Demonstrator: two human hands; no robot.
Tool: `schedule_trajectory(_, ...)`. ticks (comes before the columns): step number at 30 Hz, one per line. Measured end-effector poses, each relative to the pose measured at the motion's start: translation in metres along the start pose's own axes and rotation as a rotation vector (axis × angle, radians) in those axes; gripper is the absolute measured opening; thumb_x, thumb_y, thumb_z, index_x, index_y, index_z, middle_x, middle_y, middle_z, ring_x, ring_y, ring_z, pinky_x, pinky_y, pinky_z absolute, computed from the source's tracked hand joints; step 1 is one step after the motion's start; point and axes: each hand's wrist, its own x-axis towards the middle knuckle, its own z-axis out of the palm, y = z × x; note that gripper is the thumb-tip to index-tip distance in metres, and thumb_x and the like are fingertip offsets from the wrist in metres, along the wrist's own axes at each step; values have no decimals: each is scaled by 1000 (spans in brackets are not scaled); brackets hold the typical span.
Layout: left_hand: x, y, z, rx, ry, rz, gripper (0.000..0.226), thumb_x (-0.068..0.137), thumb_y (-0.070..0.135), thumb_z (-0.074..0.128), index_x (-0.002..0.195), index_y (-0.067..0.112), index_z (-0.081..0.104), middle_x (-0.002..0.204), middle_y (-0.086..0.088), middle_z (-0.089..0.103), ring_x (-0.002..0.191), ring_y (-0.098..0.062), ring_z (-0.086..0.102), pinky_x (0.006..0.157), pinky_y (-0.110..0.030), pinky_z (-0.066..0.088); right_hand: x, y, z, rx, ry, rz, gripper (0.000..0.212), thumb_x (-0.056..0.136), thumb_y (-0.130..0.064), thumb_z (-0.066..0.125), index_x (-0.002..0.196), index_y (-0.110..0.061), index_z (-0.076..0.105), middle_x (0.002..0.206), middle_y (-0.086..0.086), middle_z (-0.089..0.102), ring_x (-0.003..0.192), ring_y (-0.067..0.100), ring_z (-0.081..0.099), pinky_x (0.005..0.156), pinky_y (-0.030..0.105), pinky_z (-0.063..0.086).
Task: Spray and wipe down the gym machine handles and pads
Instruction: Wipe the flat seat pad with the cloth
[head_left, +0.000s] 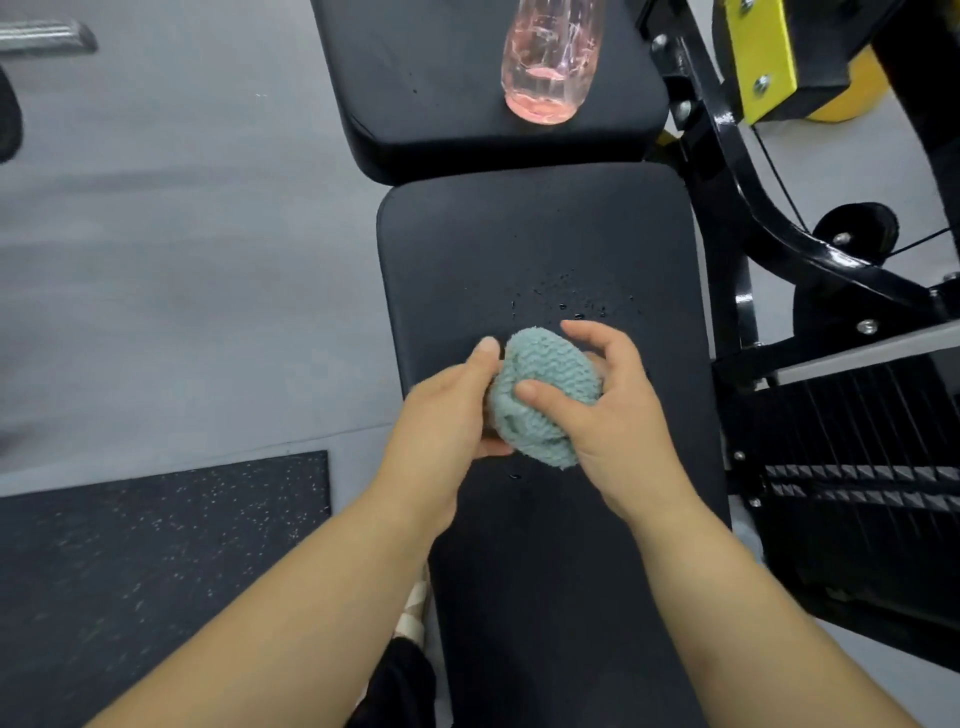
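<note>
From the head view, we see both hands over the long black pad (519, 249) of the machine. The left hand (457, 410) and the right hand (613, 415) hold a teal cloth (540, 395) between them, fingers curled round it so that it is bunched into a ball just above the pad. Spray droplets (571, 301) bead on the pad just beyond the cloth, and a few lie nearer us. A pink spray bottle (545, 62) stands on the upper pad (426, 93), near its front edge.

We judge that the balled cloth offers little flat face, so it may push the droplets about rather than lift them. A long stroke away from us could reach the bottle and tip it. Liquid left beaded could run off the pad's edge toward the black frame (727, 171).

We can read no brand, label or writing on anything here.
</note>
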Motion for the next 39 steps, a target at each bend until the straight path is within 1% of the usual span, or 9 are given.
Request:
schedule_trajectory(5,43,11,-46,524,431,173,35,91,34,52,125,29,50,127,4,48,117,-18,49,101,-39,41,68,-15,-5,-223,22,24,23,78,-27,75,94,-25,60,96,-8,63,86,10,63,72,27,56)
schedule_trajectory(9,74,16,-65,693,282,49,71,90,42,54,149,29,15,151,1,22,130,-21,39,97,-33,34,127,-6,6,-702,272,-157,30,80,-40,71,107,-28,68,126,-3,48,118,17,42,100,29,36)
schedule_trajectory(12,87,11,-69,625,184,-2,60,90,41,55,142,35,26,139,4,46,118,-24,52,99,-39,44,134,6,19,-866,505,-341,37,84,-35,65,120,-27,63,129,3,51,118,27,42,99,41,36)
schedule_trajectory(18,96,4,-73,477,111,-23,50,89,34,57,134,44,36,116,11,60,107,-22,60,90,-45,51,128,35,56,-1067,515,-378,62,88,-48,46,141,-16,42,138,17,43,120,38,41,98,50,34)
schedule_trajectory(21,97,6,-76,497,94,-44,54,91,33,57,138,44,33,114,13,57,111,-19,57,92,-45,50,143,24,36,-1006,545,-505,48,88,-30,58,133,-15,53,116,20,51,97,36,49,82,39,42)
schedule_trajectory(26,101,2,-79,538,95,-34,62,91,37,55,143,45,24,122,12,58,112,-20,56,91,-44,51,172,-1,51,-698,708,-284,35,87,-25,62,120,-14,59,114,12,54,97,30,53,81,27,35)
schedule_trajectory(33,104,2,-78,577,133,-43,45,90,26,55,133,23,43,120,-1,61,104,-26,58,85,-47,53,149,2,128,-1063,-26,-1025,20,75,-21,62,91,-15,73,90,10,66,67,31,52,53,35,44)
schedule_trajectory(36,100,1,-79,517,89,-16,61,90,36,57,142,45,27,126,14,57,113,-15,55,92,-43,50,174,2,76,-1078,217,-915,24,75,-22,64,98,-17,72,94,14,64,70,35,55,59,37,48)
schedule_trajectory(39,100,-1,-80,486,82,-16,63,91,36,56,143,48,23,129,14,56,117,-16,55,95,-43,49,191,1,19,-992,653,-395,30,88,-31,54,115,-25,64,115,12,55,96,37,52,78,39,42)
